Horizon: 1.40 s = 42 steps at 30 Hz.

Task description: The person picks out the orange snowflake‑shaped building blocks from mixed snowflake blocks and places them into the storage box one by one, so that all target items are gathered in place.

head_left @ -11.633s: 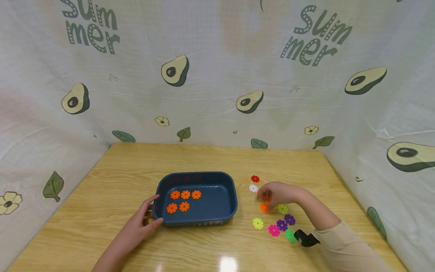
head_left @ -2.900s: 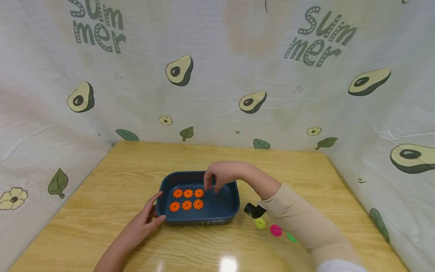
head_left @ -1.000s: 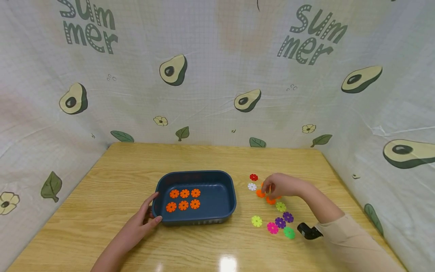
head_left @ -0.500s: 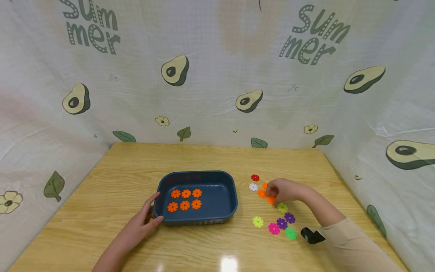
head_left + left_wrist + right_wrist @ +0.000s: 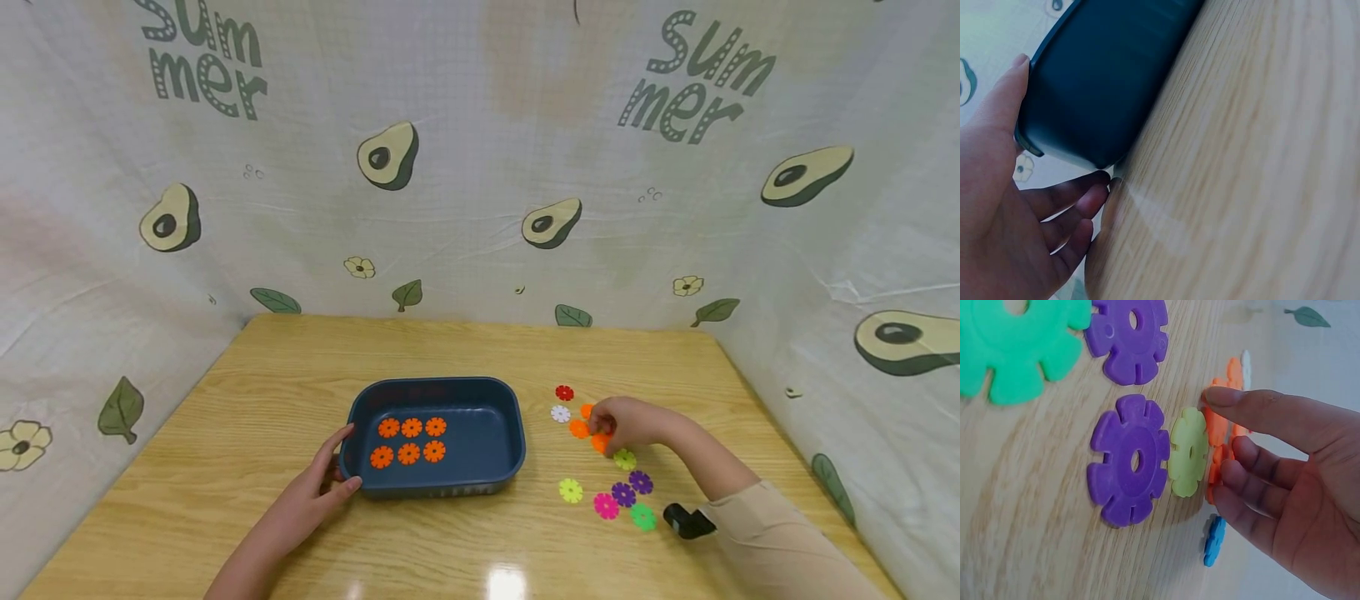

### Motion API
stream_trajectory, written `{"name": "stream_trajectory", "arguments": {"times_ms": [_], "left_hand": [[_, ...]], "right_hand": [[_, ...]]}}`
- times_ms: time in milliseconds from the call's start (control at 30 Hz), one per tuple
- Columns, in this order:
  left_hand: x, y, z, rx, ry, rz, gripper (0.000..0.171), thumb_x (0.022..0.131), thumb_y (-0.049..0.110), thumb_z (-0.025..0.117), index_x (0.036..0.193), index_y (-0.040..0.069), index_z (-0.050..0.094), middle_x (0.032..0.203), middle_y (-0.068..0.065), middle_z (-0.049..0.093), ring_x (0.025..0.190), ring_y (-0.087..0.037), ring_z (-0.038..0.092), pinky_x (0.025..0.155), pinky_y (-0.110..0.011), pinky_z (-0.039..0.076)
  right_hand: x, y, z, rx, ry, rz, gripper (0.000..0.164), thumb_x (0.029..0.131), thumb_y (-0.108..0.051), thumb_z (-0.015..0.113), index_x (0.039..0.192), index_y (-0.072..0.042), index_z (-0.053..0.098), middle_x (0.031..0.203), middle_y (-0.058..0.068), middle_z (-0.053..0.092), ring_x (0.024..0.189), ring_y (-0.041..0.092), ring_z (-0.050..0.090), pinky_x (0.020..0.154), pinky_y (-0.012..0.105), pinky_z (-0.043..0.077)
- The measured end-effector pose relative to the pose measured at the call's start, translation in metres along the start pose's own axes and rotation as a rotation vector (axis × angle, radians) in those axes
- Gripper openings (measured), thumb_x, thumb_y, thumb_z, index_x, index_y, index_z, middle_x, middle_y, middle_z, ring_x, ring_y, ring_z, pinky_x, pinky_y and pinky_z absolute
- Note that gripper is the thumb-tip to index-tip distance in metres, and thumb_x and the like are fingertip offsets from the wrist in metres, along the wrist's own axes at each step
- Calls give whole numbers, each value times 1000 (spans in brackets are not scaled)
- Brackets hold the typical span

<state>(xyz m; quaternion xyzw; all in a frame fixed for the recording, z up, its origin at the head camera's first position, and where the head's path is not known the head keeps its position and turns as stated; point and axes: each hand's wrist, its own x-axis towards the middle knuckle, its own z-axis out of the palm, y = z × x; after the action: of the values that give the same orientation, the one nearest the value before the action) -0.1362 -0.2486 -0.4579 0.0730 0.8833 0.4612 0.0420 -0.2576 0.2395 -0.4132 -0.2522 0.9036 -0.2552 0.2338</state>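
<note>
My left hand (image 5: 311,500) holds the left end of a dark blue plastic tray (image 5: 480,442); in the left wrist view its thumb (image 5: 1013,81) lies on the rim, with several fingers beneath. Inside the tray, orange notched discs (image 5: 411,427) lie flat in two rows of three. On the right side of the table my right hand (image 5: 633,421) pinches an orange disc (image 5: 600,443) lying among others. The right wrist view shows the thumb (image 5: 1225,397) and curled fingertips at the edges of the orange discs (image 5: 1216,425), partly hiding them.
Around the right hand lie a red disc (image 5: 564,392), a white disc (image 5: 560,414), yellow-green discs (image 5: 571,491), purple discs (image 5: 623,494), a pink disc (image 5: 606,506) and a green disc (image 5: 643,517). A blue disc (image 5: 1214,542) shows in the right wrist view. Printed cloth (image 5: 465,275) surrounds the table.
Since the oldest frame, a sixth orange disc has joined those in the tray. My right hand left the tray for the loose discs and shifted slightly right; my left hand stays at the tray.
</note>
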Motion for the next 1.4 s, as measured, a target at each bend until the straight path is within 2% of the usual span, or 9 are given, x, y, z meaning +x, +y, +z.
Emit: {"name": "stream_trajectory", "arguments": {"times_ms": [633,967,1267,1400], "left_hand": [[0,1,0,1,0,10,70,96,29,64,153,25,24,104,-5,56,90,-17,51,72,-27,40],[-1,2,0,5,5,9,69,96,28,64,153,24,24,104,-6,56,90,-18,51,72,-27,40],[0,0,1,-11,-1,1,70,96,29,64,153,25,24,106,-7,55,92,-18,51,73,-27,40],[0,0,0,-11,0,4,70,96,28,64,153,25,24,108,-7,56,92,-18,51,73,-27,41]], "right_hand": [[6,4,-3,-11,-38,-28,28,71,6,80,86,-5,60,76,4,51,70,15,44,60,27,40],[5,4,-1,-28,-6,-49,30,70,7,80,83,-5,56,77,5,51,70,16,45,60,28,40],[2,2,-3,-63,50,5,26,74,4,79,92,-11,69,82,0,58,71,17,47,62,31,44],[3,-3,-6,-52,47,27,26,73,5,77,96,-7,74,83,-2,62,69,16,48,61,30,46]]}}
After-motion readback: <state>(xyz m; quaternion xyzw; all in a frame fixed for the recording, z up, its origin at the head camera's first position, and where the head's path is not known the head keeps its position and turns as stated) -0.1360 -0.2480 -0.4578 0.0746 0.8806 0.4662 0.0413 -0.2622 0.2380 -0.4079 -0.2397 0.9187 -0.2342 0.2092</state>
